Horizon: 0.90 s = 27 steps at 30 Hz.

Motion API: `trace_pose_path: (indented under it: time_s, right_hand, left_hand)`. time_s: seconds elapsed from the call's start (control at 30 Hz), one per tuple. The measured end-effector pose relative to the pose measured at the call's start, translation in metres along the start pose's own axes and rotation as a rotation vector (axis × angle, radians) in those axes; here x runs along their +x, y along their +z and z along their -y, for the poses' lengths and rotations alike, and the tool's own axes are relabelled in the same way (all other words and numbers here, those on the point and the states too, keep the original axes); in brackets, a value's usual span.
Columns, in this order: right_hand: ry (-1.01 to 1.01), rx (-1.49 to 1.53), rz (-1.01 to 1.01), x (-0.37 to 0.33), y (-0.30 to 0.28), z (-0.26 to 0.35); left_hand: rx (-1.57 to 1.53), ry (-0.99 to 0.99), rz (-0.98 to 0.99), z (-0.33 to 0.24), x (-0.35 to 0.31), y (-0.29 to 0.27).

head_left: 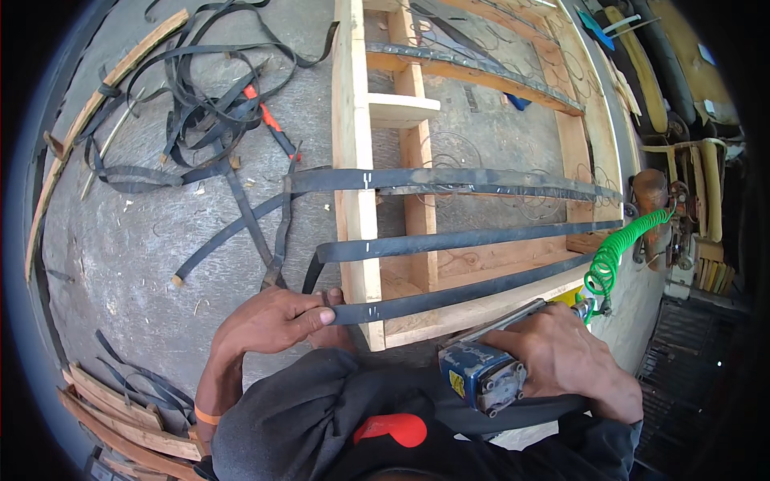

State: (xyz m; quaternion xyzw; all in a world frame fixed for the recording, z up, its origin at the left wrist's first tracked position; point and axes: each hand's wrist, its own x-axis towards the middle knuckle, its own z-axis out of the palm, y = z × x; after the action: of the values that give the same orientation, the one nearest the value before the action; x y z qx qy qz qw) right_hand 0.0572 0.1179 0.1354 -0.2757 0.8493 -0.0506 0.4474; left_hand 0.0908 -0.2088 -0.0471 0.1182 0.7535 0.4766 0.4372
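Observation:
My left hand (269,321) pinches the end of a black webbing strap (457,297) just outside the wooden frame's (353,120) near left corner. White staple marks show where this strap crosses the frame's left rail. My right hand (561,349) is wrapped round a blue pneumatic staple gun (481,377), near the frame's front rail. A green coiled air hose (626,244) runs from the gun toward the right. Farther back, a second strap (473,238) and a third, wider strap (481,178) also stretch across the frame, stapled at the left rail.
Loose black webbing (188,80) lies tangled on the grey floor at the far left, beside an orange-and-black tool (273,120). Wood strips (120,401) lie at the near left. Wire springs (457,148) show inside the frame. A rusty cylinder (651,192) stands to the right.

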Motion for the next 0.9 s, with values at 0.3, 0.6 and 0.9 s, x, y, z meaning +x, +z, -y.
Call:
trace_pose_path:
  time_s: [0.3,0.6,0.9]
  right_hand:
    - [0.752,0.013,-0.035,-0.123,0.059,-0.102]
    - [1.029,0.093,-0.206,-0.175,0.111,-0.182]
    - [0.726,0.32,-0.109,-0.145,0.151,-0.207]
  left_hand:
    - [0.614,0.15,-0.533,-0.07,0.011,0.0]
    - [1.138,0.576,-0.463,-0.178,0.104,0.024]
    - [1.114,0.414,-0.444,-0.169,0.182,0.025]
